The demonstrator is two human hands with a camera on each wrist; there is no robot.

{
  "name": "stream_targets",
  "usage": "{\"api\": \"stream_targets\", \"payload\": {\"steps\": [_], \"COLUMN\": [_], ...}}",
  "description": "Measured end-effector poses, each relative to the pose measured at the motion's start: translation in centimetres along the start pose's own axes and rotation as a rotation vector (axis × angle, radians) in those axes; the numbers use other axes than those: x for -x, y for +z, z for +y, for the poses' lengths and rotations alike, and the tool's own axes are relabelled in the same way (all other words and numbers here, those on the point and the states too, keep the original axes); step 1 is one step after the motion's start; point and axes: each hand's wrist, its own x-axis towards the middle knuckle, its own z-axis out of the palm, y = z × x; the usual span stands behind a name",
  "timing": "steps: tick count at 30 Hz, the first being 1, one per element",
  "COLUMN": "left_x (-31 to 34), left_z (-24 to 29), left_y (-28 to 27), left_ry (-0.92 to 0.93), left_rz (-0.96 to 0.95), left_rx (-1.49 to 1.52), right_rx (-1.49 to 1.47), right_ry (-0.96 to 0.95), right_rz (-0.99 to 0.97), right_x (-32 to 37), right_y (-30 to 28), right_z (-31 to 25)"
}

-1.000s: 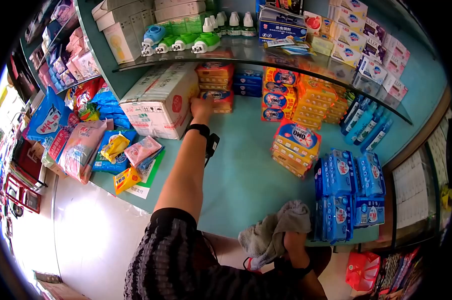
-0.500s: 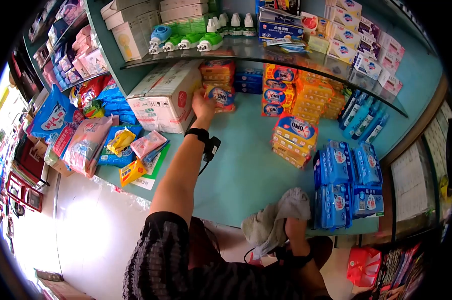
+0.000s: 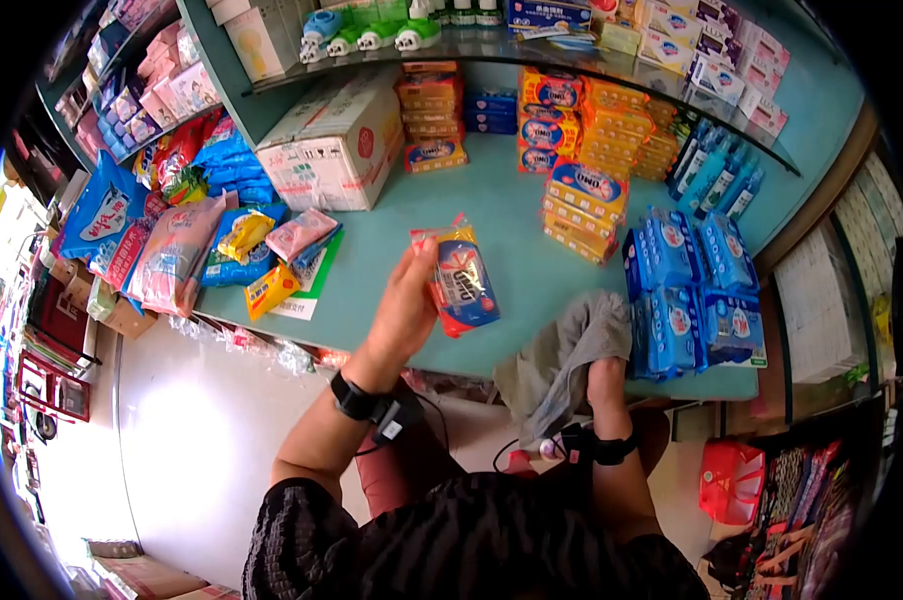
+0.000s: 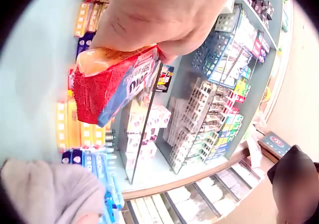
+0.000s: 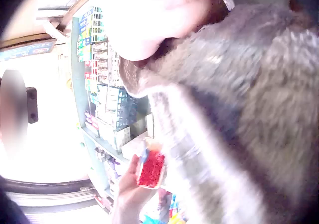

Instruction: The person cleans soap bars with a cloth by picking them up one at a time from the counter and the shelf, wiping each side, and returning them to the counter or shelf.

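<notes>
My left hand grips a pack of OMO soap bars over the front half of the green counter. The pack is tilted, its blue and orange OMO label facing up; in the left wrist view its red wrapper end points away from the fingers. Near the counter's front edge, my right hand holds a crumpled grey cloth. That cloth fills much of the right wrist view, with the right hand overexposed above it. A short OMO soap stack stands to the right.
A large cardboard box stands back left, beside stacked OMO packs. Blue packs are piled at the right edge, in front of blue bottles. Detergent bags lie left. A glass shelf overhangs the back.
My left hand has drawn the OMO pack from the back-left stack toward me, over the front of the counter. The right hand still holds the cloth, which now hangs looser.
</notes>
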Motion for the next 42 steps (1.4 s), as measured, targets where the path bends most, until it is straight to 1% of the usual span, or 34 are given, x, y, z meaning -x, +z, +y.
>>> {"api": "stream_targets", "payload": {"steps": [2,4,5,6,7,8,9,11,14,17,18,19,20,21,22,25,26,29,30,32,33,35,36,39,40,42], "left_x": [2.0,3.5,4.4,4.9,5.4,6.1,6.6,7.0,7.4,8.0,8.3,8.5,8.7,8.6,8.6,8.6,8.7,8.5,8.8,8.6,8.6,8.8,8.8,9.3,9.4,9.4], "left_z": [-2.4,-4.9,-5.8,-7.2,-8.1,-8.4,-7.9,-8.5,-9.4,-9.3,-9.0,-8.7,-8.3,-8.3,-8.4,-8.0,-7.9,-7.8,-6.8,-6.4,-6.3,-6.0,-6.0,-5.4,-5.6,-6.0], "left_y": [0.6,2.5,3.5,3.8,4.6,5.0,5.9,6.6,6.2,8.0,8.9,9.2,9.2,9.1,9.0,7.4,6.9,6.3,7.0,6.8,6.7,6.4,6.3,6.6,6.5,6.3], "left_ry": [0.014,0.047,0.063,0.078,0.092,0.05,0.012,0.056,0.125,0.246,0.294,0.233,0.175,0.197,0.218,0.062,0.015,0.093,0.025,0.02,0.018,0.04,0.05,0.021,0.04,0.08], "left_rz": [0.066,0.088,0.096,0.038,-0.02,-0.044,-0.068,-0.086,-0.06,-0.026,-0.014,0.002,0.021,0.017,0.012,-0.042,-0.08,-0.224,-0.211,-0.229,-0.236,-0.228,-0.227,-0.238,-0.231,-0.218], "left_rx": [-0.045,-0.093,-0.121,-0.126,-0.13,-0.031,0.066,0.026,-0.11,-0.228,-0.258,-0.196,-0.133,-0.106,-0.079,0.011,-0.003,-0.244,-0.233,-0.343,-0.398,-0.449,-0.474,-0.526,-0.542,-0.577], "right_rx": [-0.13,-0.138,-0.025,0.083,0.247,0.168,0.208,0.282,0.216,0.141,0.074,0.008,0.131,0.253,0.113,-0.304,-0.404,-0.469,-0.654,-0.809,-0.884,-0.549,-0.347,-0.073,-0.032,-0.045], "right_ry": [0.012,-0.037,-0.115,-0.199,-0.304,-0.223,-0.227,-0.232,-0.275,-0.185,-0.113,-0.039,-0.021,-0.003,0.047,0.188,0.295,0.189,0.416,0.559,0.631,0.288,0.004,-0.216,-0.26,-0.15], "right_rz": [-0.025,-0.047,-0.1,-0.145,-0.232,-0.214,-0.19,-0.148,0.04,0.216,0.191,0.171,0.157,0.143,0.092,-0.054,-0.067,-0.431,-0.39,-0.291,-0.242,-0.387,-0.396,-0.327,-0.318,-0.285], "right_x": [-0.7,-1.7,-2.2,-2.8,-2.8,-2.1,-2.0,-1.8,-1.6,-2.7,-2.6,-2.6,-2.9,-3.2,-3.1,-3.1,-1.0,-2.0,-1.3,-1.3,-1.4,-2.8,-3.7,-2.8,-2.8,-2.3], "right_y": [0.2,1.3,2.1,2.9,3.2,3.5,3.5,3.4,3.7,2.5,2.6,2.6,2.3,1.9,1.6,0.2,0.4,-1.1,-1.4,-2.1,-2.2,-2.7,-3.2,-3.4,-3.2,-2.9], "right_z": [-2.8,-6.1,-7.5,-8.9,-9.5,-9.2,-8.9,-8.6,-8.4,-8.6,-7.8,-7.2,-6.5,-6.2,-6.0,-5.2,-2.1,-3.8,-4.8,-8.5,-9.5,-9.2,-10.1,-9.9,-9.4,-9.2]}}
